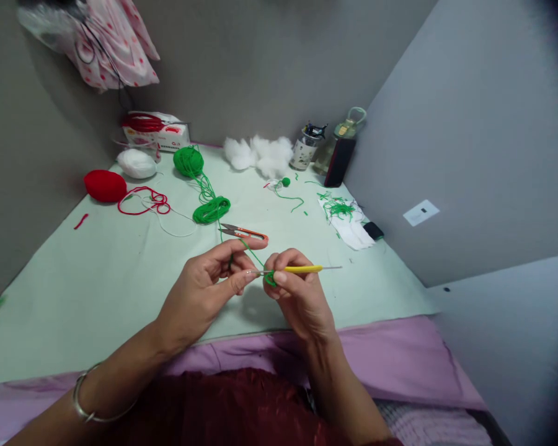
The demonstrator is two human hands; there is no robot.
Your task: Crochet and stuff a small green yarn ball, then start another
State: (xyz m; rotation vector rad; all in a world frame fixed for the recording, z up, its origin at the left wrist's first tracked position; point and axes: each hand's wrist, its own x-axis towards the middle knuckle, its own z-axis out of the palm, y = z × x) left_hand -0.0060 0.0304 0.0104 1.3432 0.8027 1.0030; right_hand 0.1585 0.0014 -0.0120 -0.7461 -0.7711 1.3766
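Note:
My right hand (294,291) grips a crochet hook with a yellow handle (303,269), its metal shaft pointing left into a small green yarn loop (270,277). My left hand (209,282) pinches that green yarn at the hook's tip, forefinger stretched out over it. The green strand (251,249) runs up from my fingers to a loose green coil (211,210) and on to a green yarn ball (188,161) on the pale green table (97,279). Both hands hover above the table's near edge.
Orange thread snips (244,233) lie just beyond my hands. A red yarn ball (105,186), loose red yarn (144,201), a white ball (136,163), white stuffing (259,155), a jar (304,148), a bottle (341,145) and green scraps on tissue (344,217) stand farther back. Grey walls close in on three sides.

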